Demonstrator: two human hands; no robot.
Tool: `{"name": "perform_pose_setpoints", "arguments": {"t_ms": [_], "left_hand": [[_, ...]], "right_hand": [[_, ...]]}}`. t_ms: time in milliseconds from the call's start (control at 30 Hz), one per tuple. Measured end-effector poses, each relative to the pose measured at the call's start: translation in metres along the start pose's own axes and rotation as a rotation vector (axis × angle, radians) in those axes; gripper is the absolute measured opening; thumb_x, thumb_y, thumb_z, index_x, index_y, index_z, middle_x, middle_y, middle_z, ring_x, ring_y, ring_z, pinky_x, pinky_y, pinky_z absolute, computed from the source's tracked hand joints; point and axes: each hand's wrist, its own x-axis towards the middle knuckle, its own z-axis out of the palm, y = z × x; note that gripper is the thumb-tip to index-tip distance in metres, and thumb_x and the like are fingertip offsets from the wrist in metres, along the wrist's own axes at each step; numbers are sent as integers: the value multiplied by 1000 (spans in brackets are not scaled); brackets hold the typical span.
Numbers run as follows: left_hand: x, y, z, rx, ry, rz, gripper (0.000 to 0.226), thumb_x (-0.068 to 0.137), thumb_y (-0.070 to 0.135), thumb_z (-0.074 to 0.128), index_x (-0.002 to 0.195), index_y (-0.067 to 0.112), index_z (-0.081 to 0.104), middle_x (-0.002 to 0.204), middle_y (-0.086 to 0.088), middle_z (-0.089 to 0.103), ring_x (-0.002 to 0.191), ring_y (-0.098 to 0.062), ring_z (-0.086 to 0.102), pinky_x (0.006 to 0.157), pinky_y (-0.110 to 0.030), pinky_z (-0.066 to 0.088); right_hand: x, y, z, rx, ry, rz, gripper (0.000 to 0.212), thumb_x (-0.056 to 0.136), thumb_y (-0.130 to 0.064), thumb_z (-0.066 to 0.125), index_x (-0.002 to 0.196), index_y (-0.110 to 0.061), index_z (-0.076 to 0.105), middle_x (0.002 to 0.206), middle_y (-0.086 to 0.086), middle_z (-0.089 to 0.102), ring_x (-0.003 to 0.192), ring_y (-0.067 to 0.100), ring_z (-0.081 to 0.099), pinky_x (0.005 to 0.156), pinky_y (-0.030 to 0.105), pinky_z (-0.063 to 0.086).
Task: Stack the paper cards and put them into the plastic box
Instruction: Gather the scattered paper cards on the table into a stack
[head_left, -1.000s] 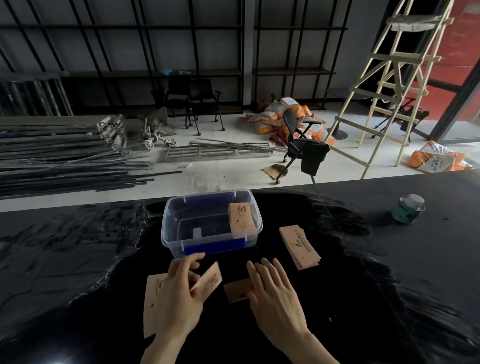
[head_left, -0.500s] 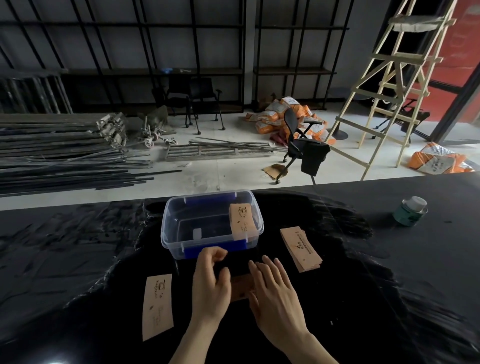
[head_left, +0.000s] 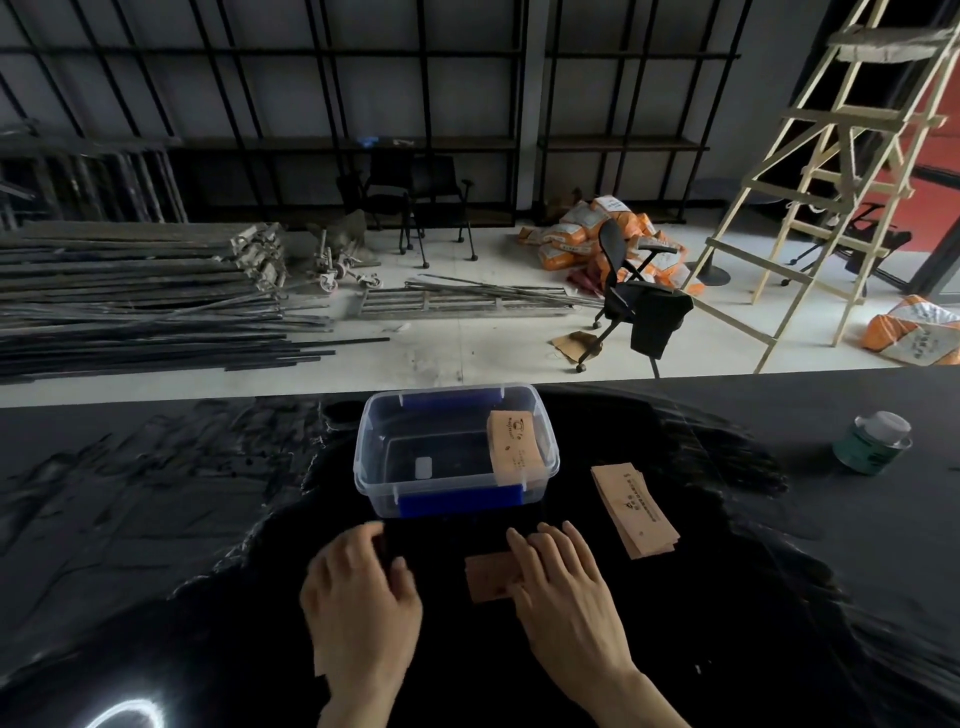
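Resting palm-down on the black counter (head_left: 156, 519) near its front edge, the left hand (head_left: 361, 592) sits leftmost of the working things, its fingers (head_left: 379, 535) curled loosely together and the thumb tucked alongside; a pale edge shows just under the heel of the hand, but I cannot tell whether it is a card or whether the hand pinches anything. Behind this hand, toward the far edge, stands the clear plastic box (head_left: 457, 452) with blue clips on its front and back walls. One paper card (head_left: 514, 452) leans inside the box against its right wall, tilted, its printed face up. Just right of the left hand and apart from it, a small stack of brown cards (head_left: 491, 577) lies flat on the counter in front of the box. The right hand (head_left: 566, 592) presses down on the right part of that stack, fingers (head_left: 550, 540) straight, slightly spread and pointing toward the box, gripping nothing. Further right, near the right hand but not touching it, a second pile of cards (head_left: 634, 509) lies fanned a little, running slantwise away from the front edge. Well apart, toward the right end of the counter, stands a green can (head_left: 872, 441) with a pale lid.
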Motion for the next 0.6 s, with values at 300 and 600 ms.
{"name": "perform_pose_setpoints", "arguments": {"t_ms": [300,600], "left_hand": [[6,-26,-20,26,-166,-84,64,79,26,78,131,39,44,115,6,60,102,-19,64,75,-34,52],[19,33,-11,-308,-453,321,43,93,5,58,113,43,55,106,22,73,99,5,70,91,-25,60]], "right_hand": [[11,-16,6,10,3,-34,62,89,-38,72,143,-17,51,131,4,68,131,27,57,122,47,30],[11,-20,3,93,37,42,87,83,-27,77,155,-5,33,155,13,49,146,25,37,120,40,19]]}}
